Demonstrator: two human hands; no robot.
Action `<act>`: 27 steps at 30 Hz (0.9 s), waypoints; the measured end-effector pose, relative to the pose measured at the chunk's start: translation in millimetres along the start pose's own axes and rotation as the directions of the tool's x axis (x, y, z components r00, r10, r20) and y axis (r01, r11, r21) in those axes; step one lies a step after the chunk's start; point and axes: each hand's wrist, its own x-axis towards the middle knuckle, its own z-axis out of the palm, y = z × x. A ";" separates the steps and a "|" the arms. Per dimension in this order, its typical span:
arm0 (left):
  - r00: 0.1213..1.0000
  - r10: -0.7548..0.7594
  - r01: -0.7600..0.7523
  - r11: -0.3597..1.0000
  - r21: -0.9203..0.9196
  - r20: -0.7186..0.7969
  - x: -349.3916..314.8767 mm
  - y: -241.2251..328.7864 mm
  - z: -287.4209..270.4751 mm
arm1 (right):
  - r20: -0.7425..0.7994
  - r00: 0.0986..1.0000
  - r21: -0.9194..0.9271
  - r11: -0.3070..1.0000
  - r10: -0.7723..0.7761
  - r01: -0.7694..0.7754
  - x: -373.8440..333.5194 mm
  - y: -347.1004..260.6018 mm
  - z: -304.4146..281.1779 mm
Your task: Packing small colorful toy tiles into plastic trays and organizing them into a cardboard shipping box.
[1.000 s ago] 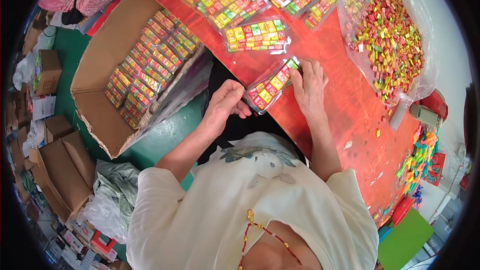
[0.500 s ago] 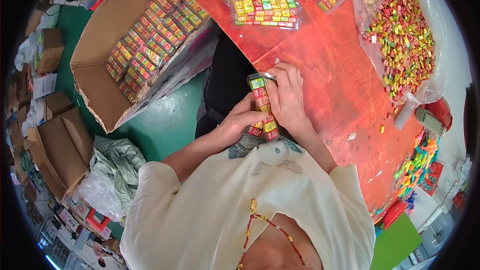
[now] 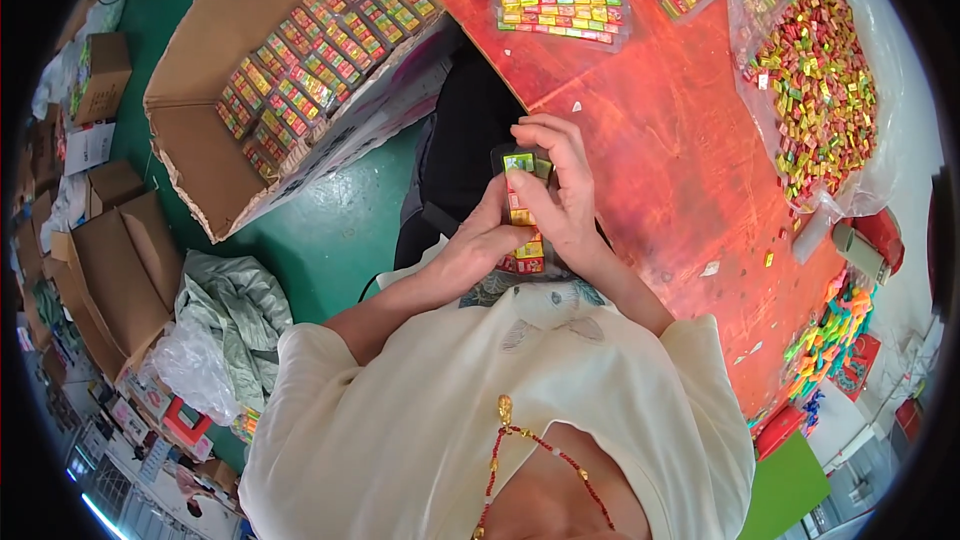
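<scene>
Close to my body, over my lap, I hold a narrow clear plastic pack of small red, yellow and green printed blocks (image 3: 519, 211). My left hand (image 3: 480, 243) grips its left side, thumb across the lower part. My right hand (image 3: 562, 202) is at its right side, thumb pressed on the upper face and the other fingers curled above and beyond it. The pack's right side and underside are largely hidden by my fingers. More such packs (image 3: 560, 10) lie overlapping at the far side of the red table (image 3: 650, 130).
To my left stands an open cardboard box (image 3: 190, 140) with rows of filled packs (image 3: 320, 50). A clear bag (image 3: 760, 105) of loose coloured blocks (image 3: 825, 90) lies at the table's right. Colourful small plastic pieces (image 3: 835, 330) sit near the right edge. Crumpled sacking (image 3: 235, 320) is at lower left.
My right hand has shifted its grip, its thumb now on the pack's upper face and its fingers lifted. The pack is more upright. The whole view has shifted slightly.
</scene>
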 end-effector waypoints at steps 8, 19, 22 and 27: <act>0.932 0.286 -0.320 0.938 -0.135 -0.222 0.5 -20.4 -4.4 | 0.062 0.998 0.190 0.982 -0.002 -0.010 20.5 11.2 34.0; 0.815 0.217 -0.429 0.849 -0.308 -0.538 1.3 85.0 -143.3 | 0.243 0.940 0.019 0.970 -0.239 0.242 117.2 -30.0 59.6; 0.673 0.178 -0.512 0.812 -0.278 -0.718 27.0 102.4 -230.4 | 0.214 0.960 -0.011 0.982 -0.181 0.187 111.8 -29.3 44.7; 0.676 0.100 -0.403 0.880 -0.252 -0.730 117.4 75.3 -411.3 | 0.216 0.976 -0.107 0.992 -0.039 0.063 92.9 -25.1 20.6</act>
